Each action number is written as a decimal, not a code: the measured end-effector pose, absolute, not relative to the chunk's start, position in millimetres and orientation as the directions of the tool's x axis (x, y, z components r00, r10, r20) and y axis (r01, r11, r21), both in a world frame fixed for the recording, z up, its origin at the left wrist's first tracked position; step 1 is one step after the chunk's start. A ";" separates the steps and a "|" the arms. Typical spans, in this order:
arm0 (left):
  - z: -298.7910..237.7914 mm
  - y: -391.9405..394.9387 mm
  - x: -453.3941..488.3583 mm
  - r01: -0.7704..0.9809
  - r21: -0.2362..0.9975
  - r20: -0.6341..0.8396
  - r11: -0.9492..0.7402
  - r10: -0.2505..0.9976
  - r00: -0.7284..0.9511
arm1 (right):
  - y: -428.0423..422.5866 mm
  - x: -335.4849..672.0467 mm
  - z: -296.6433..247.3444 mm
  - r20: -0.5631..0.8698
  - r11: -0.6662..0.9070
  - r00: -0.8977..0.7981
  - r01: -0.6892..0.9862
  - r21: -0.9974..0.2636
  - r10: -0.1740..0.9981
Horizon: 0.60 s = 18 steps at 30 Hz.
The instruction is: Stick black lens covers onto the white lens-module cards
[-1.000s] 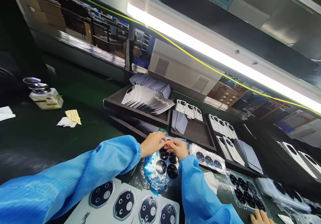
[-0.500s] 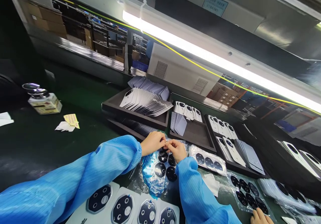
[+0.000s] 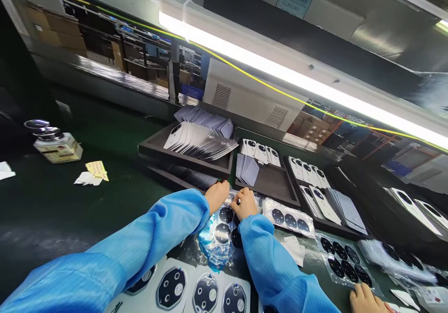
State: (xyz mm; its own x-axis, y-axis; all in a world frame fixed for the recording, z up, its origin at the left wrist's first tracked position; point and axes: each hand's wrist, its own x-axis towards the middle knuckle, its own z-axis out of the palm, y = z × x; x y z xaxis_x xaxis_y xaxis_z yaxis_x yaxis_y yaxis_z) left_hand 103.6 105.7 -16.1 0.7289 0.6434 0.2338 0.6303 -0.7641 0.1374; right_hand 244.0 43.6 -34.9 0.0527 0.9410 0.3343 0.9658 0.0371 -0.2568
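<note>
Just nearside of the right grip (image 3: 247, 204), round black discs (image 3: 223, 233).

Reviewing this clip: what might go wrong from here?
1. The left sleeve crosses above the pale panels nearest the wearer, so it might brush or shift one.
2. The left hand is close to the corner of a dark tray holding fanned white panels; a knock could make them slide.
3. The right hand is close to shiny black discs, so contact might smudge one.
</note>
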 end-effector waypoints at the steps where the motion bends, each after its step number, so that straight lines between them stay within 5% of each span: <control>1: -16.6 107.2 104.8 0.642 0.130 0.223 -0.756 0.653 0.724 | 40.3 247.0 -34.5 0.329 0.038 0.041 0.972 -0.231 0.944; 9: -1.1 93.6 97.3 0.539 0.128 0.225 -0.832 0.554 0.802 | 14.5 259.5 -26.0 0.311 0.075 -0.034 0.990 -0.119 0.950; 18: 0.5 111.9 107.9 0.351 0.293 0.207 -0.889 0.417 0.885 | -3.1 232.4 -11.8 0.305 0.119 -0.091 0.990 -0.075 0.948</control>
State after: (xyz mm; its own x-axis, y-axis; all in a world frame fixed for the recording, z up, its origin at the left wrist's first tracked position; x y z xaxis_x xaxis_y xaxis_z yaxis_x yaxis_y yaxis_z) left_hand 107.9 111.9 0.5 0.8849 0.4173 0.2069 0.3509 -0.8893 0.2931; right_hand 232.4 -3.1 -11.8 -0.0908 0.9481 0.3048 0.9901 0.1189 -0.0748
